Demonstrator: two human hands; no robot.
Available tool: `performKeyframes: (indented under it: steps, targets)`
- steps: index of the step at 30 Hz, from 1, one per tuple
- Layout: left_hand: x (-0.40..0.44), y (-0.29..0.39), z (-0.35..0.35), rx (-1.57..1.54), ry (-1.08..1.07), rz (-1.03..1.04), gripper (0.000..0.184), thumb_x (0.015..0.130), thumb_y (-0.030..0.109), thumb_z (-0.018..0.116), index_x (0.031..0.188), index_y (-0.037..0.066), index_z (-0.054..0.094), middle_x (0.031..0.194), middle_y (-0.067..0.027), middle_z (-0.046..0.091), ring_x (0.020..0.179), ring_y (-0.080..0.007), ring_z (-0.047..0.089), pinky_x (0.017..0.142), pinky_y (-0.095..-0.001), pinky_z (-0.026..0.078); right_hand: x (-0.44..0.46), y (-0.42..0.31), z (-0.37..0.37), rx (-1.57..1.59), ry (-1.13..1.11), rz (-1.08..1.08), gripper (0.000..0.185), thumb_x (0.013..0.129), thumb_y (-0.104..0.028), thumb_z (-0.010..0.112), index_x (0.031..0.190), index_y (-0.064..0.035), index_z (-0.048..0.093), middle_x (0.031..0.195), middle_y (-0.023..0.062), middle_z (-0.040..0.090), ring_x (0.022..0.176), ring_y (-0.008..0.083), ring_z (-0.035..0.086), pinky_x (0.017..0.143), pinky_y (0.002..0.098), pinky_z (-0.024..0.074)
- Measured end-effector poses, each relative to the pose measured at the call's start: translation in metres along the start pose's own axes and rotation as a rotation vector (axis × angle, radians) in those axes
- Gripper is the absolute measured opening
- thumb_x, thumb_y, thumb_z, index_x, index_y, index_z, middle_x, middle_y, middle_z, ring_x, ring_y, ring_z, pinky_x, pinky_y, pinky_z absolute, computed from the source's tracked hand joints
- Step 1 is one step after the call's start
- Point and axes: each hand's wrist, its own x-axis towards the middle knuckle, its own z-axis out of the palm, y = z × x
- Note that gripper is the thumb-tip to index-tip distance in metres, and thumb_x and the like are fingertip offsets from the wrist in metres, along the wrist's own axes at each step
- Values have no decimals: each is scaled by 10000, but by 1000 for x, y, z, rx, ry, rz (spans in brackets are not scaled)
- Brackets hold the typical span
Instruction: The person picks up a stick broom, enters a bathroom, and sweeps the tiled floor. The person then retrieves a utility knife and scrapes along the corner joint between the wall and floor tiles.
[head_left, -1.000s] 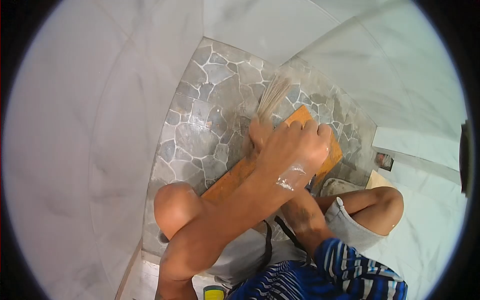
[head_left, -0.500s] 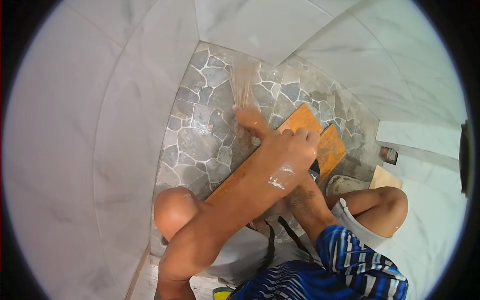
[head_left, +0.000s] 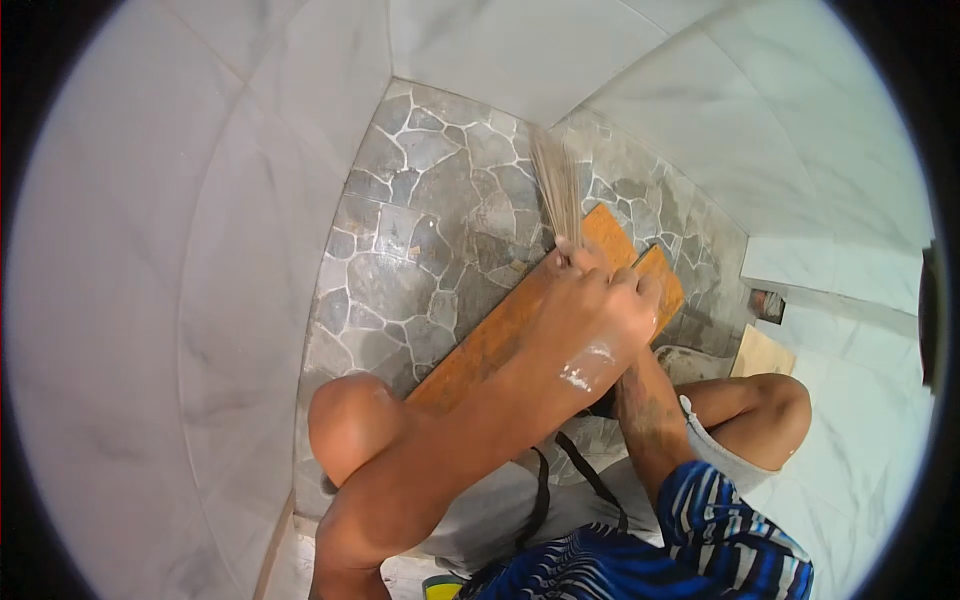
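Observation:
My right hand point(head_left: 580, 258) is closed round the gathered end of a stick broom point(head_left: 558, 190), whose thin bristles fan out toward the back corner of the stone-patterned floor point(head_left: 400, 260). Crossing over my right forearm, my left hand point(head_left: 625, 305) has curled fingers, with white smears near its wrist. Whatever it may be gripping is hidden beneath it. Under both hands lies an orange-brown wooden board point(head_left: 480, 345), dirty with grey residue, and a second board piece point(head_left: 662, 285) shows at its right end.
Marble-look walls point(head_left: 230, 250) close in on the left, back and right. A light wooden piece point(head_left: 763, 352) lies by my right knee, near a small wall opening point(head_left: 768, 305). Damp grey patches mark the floor at the right.
The broom and my right hand have swept to the right, from the left of the boards to above their far end. My left hand has shifted slightly right and down.

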Motion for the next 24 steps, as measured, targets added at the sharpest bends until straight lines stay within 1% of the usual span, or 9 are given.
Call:
performKeyframes:
  steps: [2, 4, 8, 10, 12, 15, 18, 22, 24]
  targets:
    - [1, -3, -10, -82, 3, -17, 128, 767, 85, 636, 878, 49, 586, 792, -111, 617, 733, -273, 669, 630, -384, 536, -62, -17, 47, -125, 290, -273, 264, 930, -340, 655, 854, -90, 621, 751, 28, 583, 676, 177, 563, 581, 311, 454]
    - [5, -5, -15, -88, -2, -16, 124, 777, 81, 631, 887, 42, 589, 806, -123, 621, 727, -286, 669, 625, -397, 542, -87, -59, 88, -314, 423, -415, 289, 925, -357, 658, 827, -89, 617, 791, 27, 592, 709, 179, 555, 605, 303, 446]
    - [-4, -8, -4, -36, -69, -27, 129, 802, 86, 624, 913, 32, 585, 817, -144, 628, 702, -320, 663, 611, -414, 543, -104, -104, 129, -815, 373, -326, 283, 910, -364, 671, 869, -87, 631, 818, 19, 591, 729, 178, 531, 645, 284, 427]
    - [-5, -7, -2, -27, -89, -30, 135, 812, 90, 620, 925, 26, 583, 821, -153, 636, 690, -335, 660, 604, -420, 540, -79, -95, 114, -702, 312, -192, 289, 911, -350, 667, 902, -63, 638, 815, 32, 602, 722, 178, 543, 648, 306, 440]
    - [-6, -3, -5, -19, -100, -40, 140, 819, 92, 615, 934, 20, 582, 819, -160, 644, 681, -348, 658, 599, -426, 535, -10, -47, 59, -225, 218, 23, 306, 919, -319, 654, 946, -15, 646, 794, 61, 627, 698, 177, 580, 634, 360, 476]
    - [-12, -12, 3, 17, 13, 3, 141, 823, 95, 614, 930, 6, 586, 811, -169, 651, 684, -357, 657, 598, -443, 529, -13, -23, 21, -329, 293, 10, 335, 913, -321, 661, 940, 12, 636, 757, 78, 641, 673, 200, 598, 631, 370, 484]
    - [-19, -20, 3, -75, -144, -106, 148, 821, 91, 614, 930, -6, 588, 808, -180, 647, 674, -361, 653, 601, -449, 527, -36, -19, 21, -132, 510, 71, 303, 922, -290, 644, 949, 12, 643, 781, 97, 662, 651, 215, 607, 637, 374, 495]
    - [-18, -18, 5, -26, -55, -66, 141, 819, 93, 616, 922, 0, 592, 803, -169, 630, 681, -353, 654, 606, -444, 529, -44, -31, 75, -235, 556, -104, 242, 942, -274, 597, 907, -38, 641, 765, 88, 612, 670, 198, 589, 613, 384, 465]
    - [-16, -13, 1, 40, -59, -54, 130, 818, 95, 618, 911, 7, 596, 790, -157, 620, 687, -347, 657, 607, -439, 531, -1, -21, 120, -350, 537, -91, 215, 950, -251, 551, 886, -63, 633, 746, 97, 573, 670, 211, 567, 608, 409, 439]
